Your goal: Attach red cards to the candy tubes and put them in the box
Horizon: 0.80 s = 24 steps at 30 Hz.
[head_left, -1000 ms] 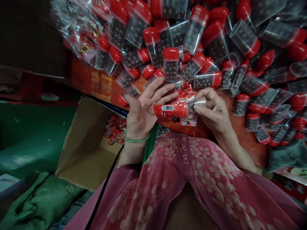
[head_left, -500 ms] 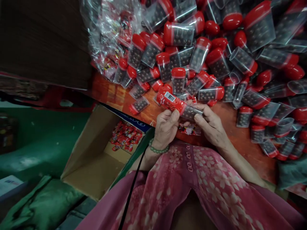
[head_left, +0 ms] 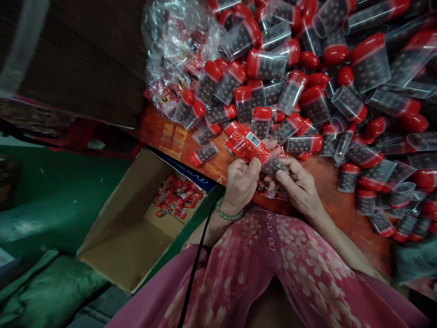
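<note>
My left hand point(head_left: 242, 182), with a green bead bracelet, is closed on a red printed plastic sleeve point(head_left: 243, 143) that carries a barcode. My right hand point(head_left: 300, 182) pinches a clear container of dark balls point(head_left: 273, 166) by its lower right end. The container's other end meets the sleeve between my hands; how far it reaches inside is hidden. Below my fingers a few flat printed sleeves point(head_left: 273, 190) lie on the table, partly covered. Just beyond my hands lies a heap of red-capped clear containers point(head_left: 261, 120) filled with dark balls.
An open cardboard box point(head_left: 126, 232) stands below the table edge on the left, with several red packed pieces point(head_left: 177, 196) inside. A crumpled clear plastic bag point(head_left: 184, 41) with printed sleeves lies at the back left. The orange-red table point(head_left: 164, 132) runs under the heap.
The view has shifted a little, so the heap and bag appear lower and mostly further right. Both hands keep their holds, while the red sleeve now looks flatter and turned slightly.
</note>
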Tool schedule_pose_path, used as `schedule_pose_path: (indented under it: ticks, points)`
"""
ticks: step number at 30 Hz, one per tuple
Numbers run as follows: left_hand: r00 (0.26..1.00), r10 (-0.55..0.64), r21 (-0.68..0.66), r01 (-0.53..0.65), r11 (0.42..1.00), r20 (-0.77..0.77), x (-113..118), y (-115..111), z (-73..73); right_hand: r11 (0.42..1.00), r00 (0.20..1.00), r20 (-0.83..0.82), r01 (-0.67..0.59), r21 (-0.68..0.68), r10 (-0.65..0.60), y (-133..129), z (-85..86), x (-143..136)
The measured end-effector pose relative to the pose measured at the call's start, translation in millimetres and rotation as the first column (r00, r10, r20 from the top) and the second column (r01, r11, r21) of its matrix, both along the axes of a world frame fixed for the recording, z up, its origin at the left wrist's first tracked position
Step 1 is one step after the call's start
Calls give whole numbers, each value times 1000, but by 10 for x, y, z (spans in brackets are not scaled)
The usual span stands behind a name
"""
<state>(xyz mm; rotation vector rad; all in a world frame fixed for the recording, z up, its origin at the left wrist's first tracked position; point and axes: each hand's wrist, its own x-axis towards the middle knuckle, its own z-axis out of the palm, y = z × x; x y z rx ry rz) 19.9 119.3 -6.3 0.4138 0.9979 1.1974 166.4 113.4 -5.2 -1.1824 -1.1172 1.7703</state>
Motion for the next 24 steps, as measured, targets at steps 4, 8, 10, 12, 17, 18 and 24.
schedule_pose_path:
  ticks: [4, 8, 10, 12, 17, 18, 24]
  points:
    - [999, -50, -31, 50, 998, 2, 47, -9, -2, 997, 998, 27, 48, 59, -50, -14, 12, -73]
    - [998, -64, -15, 63, 998, -17, 36, -26, -21, 1000, 994, -107, 9, -27, -12, 7, 22, -119]
    - [998, -34, -3, 34, 999, -52, 16, 3, 1, 998, 993, -119, -19, -55, 13, 22, 28, -134]
    - [995, 58, 21, -57, 998, -79, 3, 50, 27, 1000, 999, -42, 13, -17, -13, 27, 32, -152]
    - [994, 111, 27, -110, 994, -14, 10, 129, 27, 983, 988, 143, 37, 179, -63, -21, -3, -173]
    - [995, 97, 31, -97, 995, -5, 11, 130, 23, 977, 979, 188, 35, 210, -75, -31, -10, -169]
    - [1000, -30, 39, 30, 999, -1, -46, 121, 44, 995, 996, 84, 15, 103, -24, 13, 28, -166]
